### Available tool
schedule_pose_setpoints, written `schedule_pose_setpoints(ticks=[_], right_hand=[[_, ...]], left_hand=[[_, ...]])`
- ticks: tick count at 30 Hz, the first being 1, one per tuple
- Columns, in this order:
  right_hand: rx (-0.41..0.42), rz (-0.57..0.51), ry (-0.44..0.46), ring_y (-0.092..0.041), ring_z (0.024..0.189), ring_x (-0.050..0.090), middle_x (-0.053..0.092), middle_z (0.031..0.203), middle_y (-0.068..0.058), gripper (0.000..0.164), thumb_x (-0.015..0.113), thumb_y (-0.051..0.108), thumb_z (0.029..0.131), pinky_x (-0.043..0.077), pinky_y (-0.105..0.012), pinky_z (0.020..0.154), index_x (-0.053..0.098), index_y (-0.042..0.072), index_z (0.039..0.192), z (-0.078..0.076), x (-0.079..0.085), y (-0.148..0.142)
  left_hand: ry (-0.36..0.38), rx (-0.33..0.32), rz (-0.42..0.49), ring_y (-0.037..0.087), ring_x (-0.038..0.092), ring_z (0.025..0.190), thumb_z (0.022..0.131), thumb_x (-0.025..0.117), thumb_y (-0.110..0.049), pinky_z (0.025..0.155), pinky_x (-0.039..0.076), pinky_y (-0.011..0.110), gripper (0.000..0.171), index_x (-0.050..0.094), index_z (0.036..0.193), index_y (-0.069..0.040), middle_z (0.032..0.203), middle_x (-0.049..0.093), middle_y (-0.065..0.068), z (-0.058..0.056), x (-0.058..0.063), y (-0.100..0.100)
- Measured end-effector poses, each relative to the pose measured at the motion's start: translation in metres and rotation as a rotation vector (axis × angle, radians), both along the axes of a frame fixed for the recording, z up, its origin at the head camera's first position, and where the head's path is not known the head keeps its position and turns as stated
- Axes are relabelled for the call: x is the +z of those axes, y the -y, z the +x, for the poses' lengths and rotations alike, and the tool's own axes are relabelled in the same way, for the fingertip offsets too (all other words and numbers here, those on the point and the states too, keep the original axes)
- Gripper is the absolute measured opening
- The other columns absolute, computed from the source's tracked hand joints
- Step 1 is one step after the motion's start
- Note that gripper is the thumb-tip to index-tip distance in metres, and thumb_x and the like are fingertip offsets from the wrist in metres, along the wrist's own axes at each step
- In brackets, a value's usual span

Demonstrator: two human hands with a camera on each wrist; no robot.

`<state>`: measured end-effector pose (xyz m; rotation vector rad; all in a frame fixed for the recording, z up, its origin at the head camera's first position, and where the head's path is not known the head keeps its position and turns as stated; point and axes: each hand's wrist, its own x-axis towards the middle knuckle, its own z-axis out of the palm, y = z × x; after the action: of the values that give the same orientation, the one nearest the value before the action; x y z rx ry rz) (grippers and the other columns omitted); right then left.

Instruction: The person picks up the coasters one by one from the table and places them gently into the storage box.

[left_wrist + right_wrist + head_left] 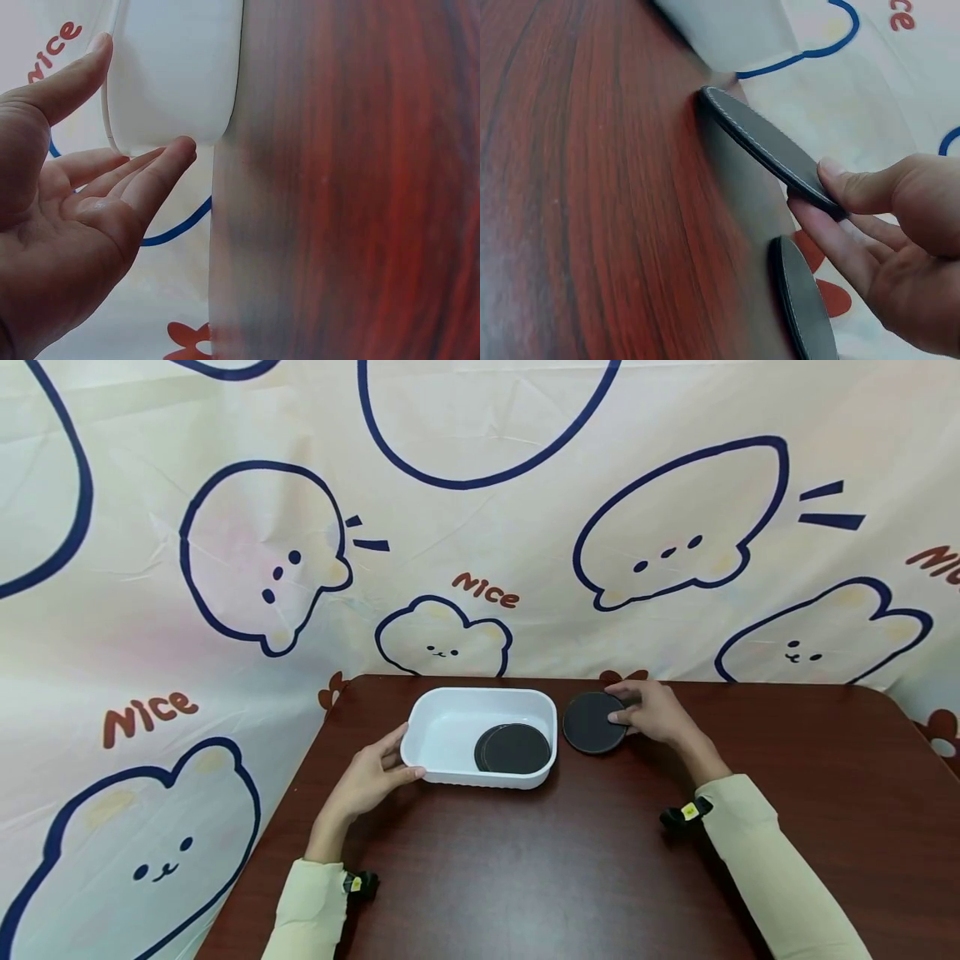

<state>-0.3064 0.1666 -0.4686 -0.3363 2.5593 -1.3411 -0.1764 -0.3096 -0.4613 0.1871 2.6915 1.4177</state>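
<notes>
A white rectangular dish (442, 777) stands on the table, with black round coasters (517, 748) overlapping in its right part. My left hand (372, 777) rests against the dish's left end. In the left wrist view, the thumb (82, 67) meets the rim and fairly straight fingers (161, 180) reach the end wall. Beside the dish, my right hand (654, 714) pinches the right edge of another black coaster (594, 723) between thumb and fingers. The right wrist view shows this held coaster (769, 146) tilted, its stitched rim visible. Below that hand lies one more coaster (806, 300).
The brown wooden table (555, 868) reaches back to a pale cloth backdrop (540, 543) with blue outlined cartoon figures. Black straps (686, 814) circle both sleeved wrists.
</notes>
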Motion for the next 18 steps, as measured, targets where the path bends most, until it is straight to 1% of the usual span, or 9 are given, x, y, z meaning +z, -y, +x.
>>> schedule_pose_setpoints(ticks=[2, 5, 10, 14, 18], right_hand=[[0.005, -0.033, 0.042, -0.023, 0.102, 0.079, 0.061, 0.149, -0.030, 0.056, 0.075, 0.009, 0.101, 0.067, -0.032, 0.078, 0.057, 0.002, 0.153, 0.002, 0.000, -0.004], [0.013, -0.100, 0.109, -0.022, 0.103, 0.078, 0.059, 0.149, -0.032, 0.060, 0.073, 0.009, 0.102, 0.067, -0.031, 0.082, 0.052, 0.001, 0.157, 0.007, 0.000, -0.009], [0.027, -0.209, 0.195, -0.017, 0.105, 0.076, 0.053, 0.153, -0.034, 0.065, 0.070, 0.006, 0.103, 0.066, -0.032, 0.089, 0.044, 0.001, 0.162, 0.016, -0.003, -0.015], [0.022, -0.272, 0.233, -0.010, 0.108, 0.073, 0.044, 0.161, -0.035, 0.067, 0.068, 0.005, 0.105, 0.065, -0.035, 0.095, 0.039, 0.001, 0.165, 0.021, -0.007, -0.021], [-0.012, -0.330, 0.255, -0.004, 0.106, 0.072, 0.038, 0.165, -0.035, 0.067, 0.066, 0.004, 0.106, 0.064, -0.034, 0.097, 0.036, 0.000, 0.166, 0.025, -0.008, -0.024]], left_hand=[[-0.003, -0.001, 0.000, 0.044, 0.058, 0.143, 0.097, 0.083, -0.017, 0.102, 0.061, 0.043, 0.091, 0.029, 0.169, -0.002, 0.167, 0.043, 0.026, 0.000, 0.000, 0.000], [-0.003, -0.004, 0.003, 0.045, 0.057, 0.144, 0.097, 0.082, -0.017, 0.102, 0.061, 0.043, 0.091, 0.029, 0.169, -0.002, 0.167, 0.043, 0.026, 0.000, 0.001, -0.001], [0.000, -0.002, -0.001, 0.045, 0.056, 0.144, 0.097, 0.082, -0.017, 0.102, 0.060, 0.044, 0.090, 0.029, 0.169, -0.003, 0.168, 0.042, 0.026, 0.001, 0.002, -0.001], [0.001, 0.000, 0.000, 0.044, 0.057, 0.144, 0.097, 0.082, -0.018, 0.102, 0.060, 0.045, 0.091, 0.029, 0.169, -0.003, 0.167, 0.043, 0.026, 0.000, 0.002, -0.002], [0.011, 0.011, 0.000, 0.044, 0.057, 0.144, 0.097, 0.083, -0.019, 0.103, 0.059, 0.047, 0.091, 0.029, 0.169, -0.003, 0.166, 0.044, 0.027, 0.000, 0.002, -0.002]])
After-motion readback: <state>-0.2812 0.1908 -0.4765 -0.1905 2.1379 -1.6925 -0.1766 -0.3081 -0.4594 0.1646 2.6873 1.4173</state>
